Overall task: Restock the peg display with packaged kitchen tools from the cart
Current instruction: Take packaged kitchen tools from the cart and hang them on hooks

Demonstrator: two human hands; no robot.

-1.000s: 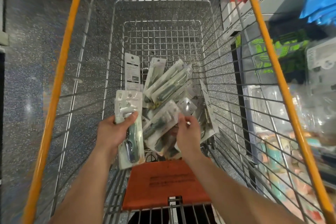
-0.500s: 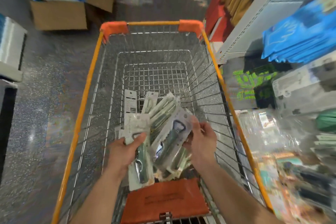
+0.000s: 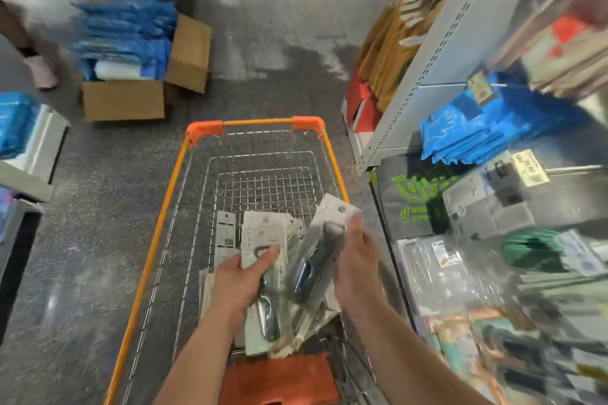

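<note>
A wire cart with an orange rim (image 3: 166,204) stands in front of me. My left hand (image 3: 241,283) grips a stack of packaged kitchen tools (image 3: 260,233) over the cart, thumb on top. My right hand (image 3: 357,260) holds another packaged tool (image 3: 317,260), a dark-handled one on a white card, tilted up toward the right. More packaged tools (image 3: 225,233) lie in the cart's near end under my hands. The peg display (image 3: 493,207) with hanging goods stands to the right, blurred.
An open cardboard box (image 3: 131,99) with blue packs sits on the floor ahead left. A grey shelf upright (image 3: 424,76) rises right of the cart, with blue glove packs (image 3: 467,135) hanging beside it. An orange child seat flap (image 3: 279,378) is at the cart's near end.
My right hand has lifted one packaged tool out of the pile and up toward the right. My view has swung up, showing more floor and shelving. The left hand keeps its stack.
</note>
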